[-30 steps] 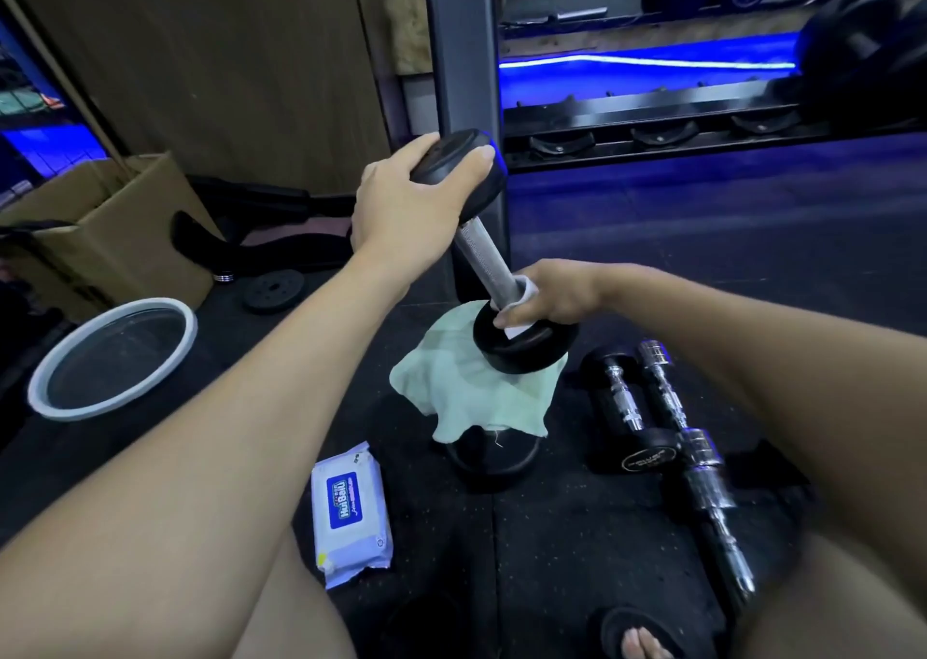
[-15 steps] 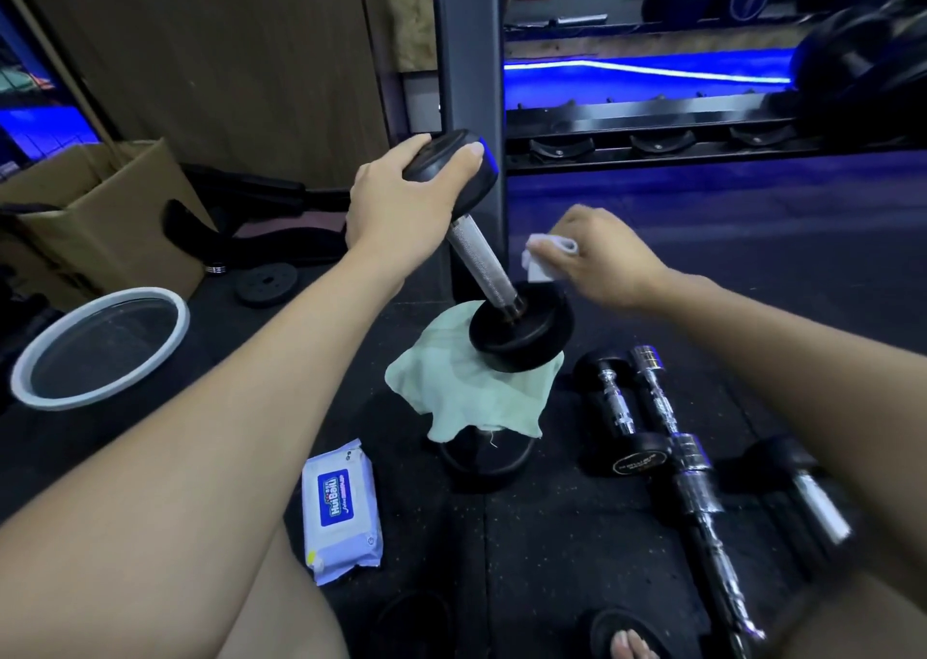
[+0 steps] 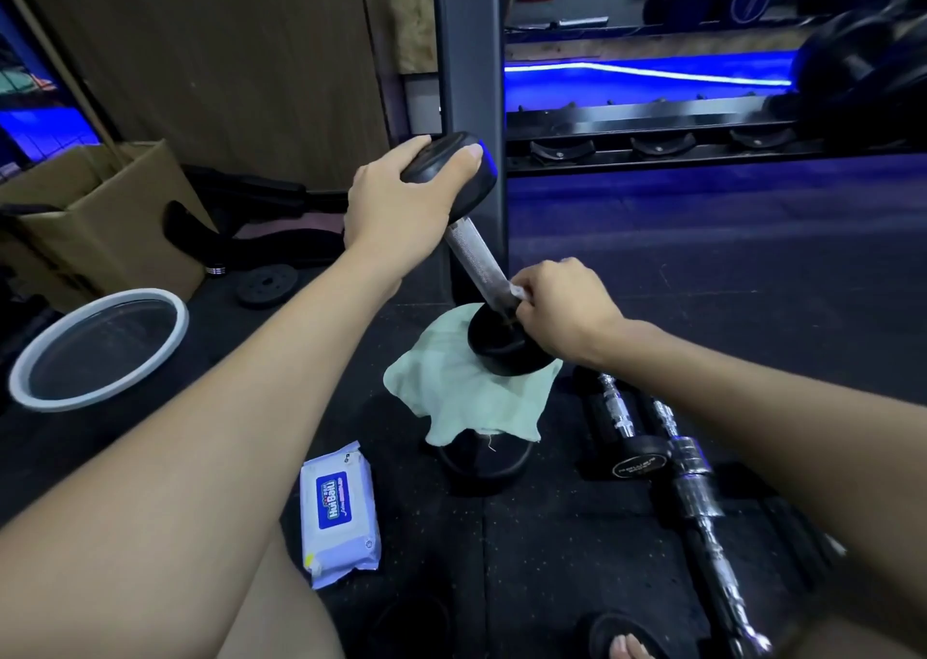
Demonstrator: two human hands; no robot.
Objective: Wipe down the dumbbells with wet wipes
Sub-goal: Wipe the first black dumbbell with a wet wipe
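- Left hand [image 3: 396,197] is wrapped over the top head of a dumbbell [image 3: 474,252], fingers curled round the black end, holding it tilted.
- The bottom head of that dumbbell sits on a pale green cloth [image 3: 451,387], which is draped over something round and black on the floor.
- Right hand [image 3: 562,302] is down at the low end of the metal handle, fingers pinching a small white wet wipe [image 3: 516,290] right against the bar.
- Pack of wipes [image 3: 340,513] lies flat on the black floor mat [image 3: 702,277], near the person's left leg.
- More dumbbells [image 3: 647,437] with chrome handles lie on the mat to the right, under the right forearm.
- Off to the left there's a white-rimmed round basin [image 3: 25,367] and a cardboard box [image 3: 95,217] behind it.
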